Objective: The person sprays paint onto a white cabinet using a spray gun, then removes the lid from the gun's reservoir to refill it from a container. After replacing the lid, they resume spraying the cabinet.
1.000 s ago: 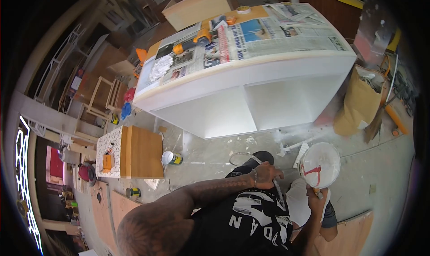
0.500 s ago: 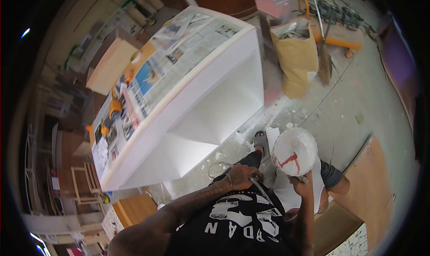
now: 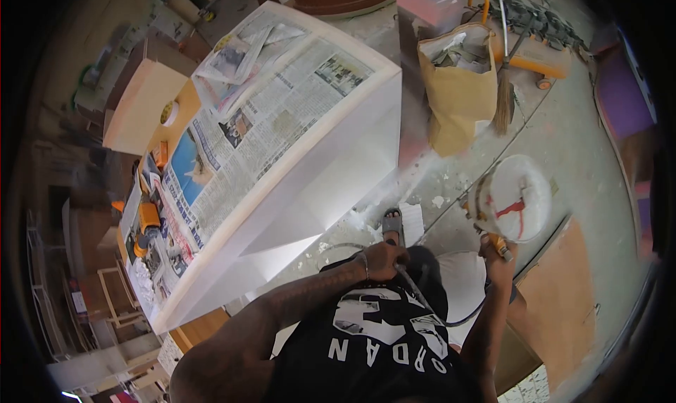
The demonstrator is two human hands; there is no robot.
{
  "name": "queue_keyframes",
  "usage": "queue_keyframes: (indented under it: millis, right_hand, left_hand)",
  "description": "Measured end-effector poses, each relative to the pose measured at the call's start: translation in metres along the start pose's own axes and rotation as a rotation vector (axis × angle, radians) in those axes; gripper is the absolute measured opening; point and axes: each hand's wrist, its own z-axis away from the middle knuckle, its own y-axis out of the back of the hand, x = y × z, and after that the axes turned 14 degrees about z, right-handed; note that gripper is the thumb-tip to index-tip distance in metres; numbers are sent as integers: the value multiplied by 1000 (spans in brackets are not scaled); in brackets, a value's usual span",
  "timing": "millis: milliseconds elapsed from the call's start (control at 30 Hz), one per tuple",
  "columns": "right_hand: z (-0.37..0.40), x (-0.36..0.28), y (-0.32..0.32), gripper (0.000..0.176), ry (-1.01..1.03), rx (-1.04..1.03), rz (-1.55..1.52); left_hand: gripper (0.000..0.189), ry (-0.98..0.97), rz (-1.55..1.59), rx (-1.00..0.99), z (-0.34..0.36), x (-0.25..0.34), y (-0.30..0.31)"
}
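My right hand [image 3: 496, 251] is closed around the handle of a spray gun [image 3: 501, 246], over the floor at the right. A round white cup [image 3: 539, 191] with a red streak sits on the gun. From the gun a dark air hose [image 3: 422, 299] loops down across my shirt to my left hand [image 3: 384, 261]. That hand is closed on the hose in front of my waist. Ahead and to the left stands a white-painted cabinet [image 3: 352, 167], its open hollow facing me. Newspaper [image 3: 289, 125] covers its top.
On the newspaper lie an orange-and-black power tool [image 3: 148, 218] and a tape roll [image 3: 169, 113]. A brown paper sack [image 3: 458, 107], a broom [image 3: 505, 103] and an orange compressor [image 3: 539, 63] stand beyond. A wooden board [image 3: 567, 290] lies at the right.
My right hand has moved the spray gun outward to the right, away from my body. My left hand keeps its grip on the hose. The view has shifted, showing more of the cabinet top.
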Motion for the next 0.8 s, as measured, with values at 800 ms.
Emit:
queue_keyframes:
  millis: [800]
  right_hand:
    - [-266, -66, 85, 21, 403, -489, 227]
  left_hand:
    - [43, 428, 93, 402, -182, 75, 6]
